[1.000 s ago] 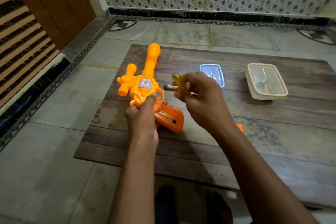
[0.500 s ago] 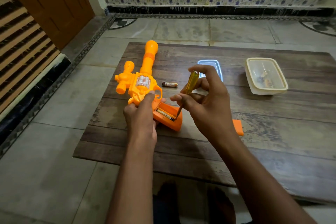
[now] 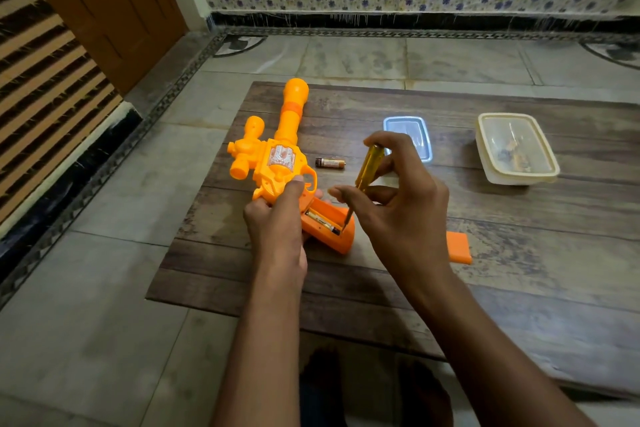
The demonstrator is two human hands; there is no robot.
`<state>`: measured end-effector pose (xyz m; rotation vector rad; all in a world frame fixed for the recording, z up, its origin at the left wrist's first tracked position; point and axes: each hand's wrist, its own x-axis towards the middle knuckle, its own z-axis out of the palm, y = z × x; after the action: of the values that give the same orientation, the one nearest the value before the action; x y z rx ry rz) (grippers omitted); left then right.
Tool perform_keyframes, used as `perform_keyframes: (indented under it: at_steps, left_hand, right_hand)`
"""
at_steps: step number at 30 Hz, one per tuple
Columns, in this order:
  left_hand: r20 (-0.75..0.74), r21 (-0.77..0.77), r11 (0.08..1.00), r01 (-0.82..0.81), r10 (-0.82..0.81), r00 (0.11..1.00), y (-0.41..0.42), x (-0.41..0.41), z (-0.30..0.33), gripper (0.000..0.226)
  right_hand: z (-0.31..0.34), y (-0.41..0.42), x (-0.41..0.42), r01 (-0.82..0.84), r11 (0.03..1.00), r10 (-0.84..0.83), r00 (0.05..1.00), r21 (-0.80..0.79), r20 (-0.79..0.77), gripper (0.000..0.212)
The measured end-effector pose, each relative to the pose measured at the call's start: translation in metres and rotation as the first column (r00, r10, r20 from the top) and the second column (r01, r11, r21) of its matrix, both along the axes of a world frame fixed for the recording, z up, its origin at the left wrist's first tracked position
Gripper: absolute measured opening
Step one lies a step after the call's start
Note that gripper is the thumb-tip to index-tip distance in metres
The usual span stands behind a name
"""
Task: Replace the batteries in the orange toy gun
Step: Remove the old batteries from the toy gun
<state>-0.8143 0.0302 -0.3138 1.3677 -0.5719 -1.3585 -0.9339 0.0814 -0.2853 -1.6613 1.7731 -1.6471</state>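
Setting: tiled floor, floral-tile wall at back, low wooden tabletop (image 3: 519,274) w/ worn plank finish.

Items:
- Orange toy gun (image 3: 277,163), lying on the tabletop's left part, barrel pointing away from me, handle toward me w/ batt. compartment open.
- My left hand (image 3: 277,222): fingers wrapped round the gun at the trigger/handle junction, pinning it down.
- My right hand (image 3: 398,204): grip clenched on a yellow-handled screwdriver (image 3: 369,166), held near upright, tip down in the compartment at the near end of the seated battery (image 3: 322,222).
- Loose battery (image 3: 330,162), on the tabletop just right of the gun body; presumably one already out.
- Orange battery cover (image 3: 459,248), flat on the tabletop, right of the handle, partly behind my wrist.
- Clear lid (image 3: 420,135) beyond my right hand; cream plastic container (image 3: 516,149) farther right, small bits inside, can't ID.

Step in hand (est.): prying out the remaining cell. To do well: get the tip under the cell's end, not against the contact; lever gently up; keep left hand firm so the gun doesn't skid; expect the cell to pop, so go slow.
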Motion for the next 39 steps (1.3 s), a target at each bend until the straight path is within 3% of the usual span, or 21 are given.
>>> perform_keyframes:
  at_steps: [6,10,13,17,23,31,36,39]
  left_hand:
    - [0.016,0.005,1.000,-0.022,0.022,1.000,0.000,0.001,-0.001,0.037]
    - [0.026,0.009,1.000,0.003,-0.003,1.000,-0.001,0.001,-0.003,0.019]
    - [0.016,0.015,1.000,-0.006,0.005,1.000,0.000,0.001,-0.001,0.023]
    - [-0.004,0.001,1.000,0.001,-0.001,1.000,-0.001,0.000,-0.001,0.010]
    - [-0.040,0.006,1.000,0.011,-0.010,0.999,-0.003,-0.001,-0.002,0.015]
    - [-0.088,0.011,1.000,0.004,-0.003,0.996,-0.004,0.005,-0.001,0.022]
    - [-0.117,0.025,1.000,-0.001,0.004,0.993,-0.003,0.004,-0.001,0.014]
    - [-0.103,0.016,1.000,0.018,-0.016,0.995,-0.002,0.001,0.000,0.012]
  right_hand:
    - [-0.002,-0.001,0.000,-0.009,1.000,0.009,1.000,-0.007,0.006,0.056]
    - [-0.002,-0.003,0.001,-0.069,0.998,0.069,0.994,0.011,-0.080,0.053]
    - [-0.003,-0.003,-0.001,-0.099,0.994,0.102,0.993,0.038,-0.060,0.050]
    - [-0.007,0.000,-0.001,-0.047,0.997,0.044,0.997,0.055,0.056,0.045]
    - [-0.024,0.006,0.002,0.058,0.994,-0.091,0.920,0.098,0.380,0.042]
    - [-0.018,0.011,0.005,0.068,0.995,-0.101,0.768,0.076,0.632,0.040]
    - [-0.007,0.003,0.005,0.064,0.998,-0.024,0.590,-0.017,0.807,0.041]
    - [-0.003,0.000,0.005,0.040,0.996,0.034,0.652,-0.079,0.757,0.042]
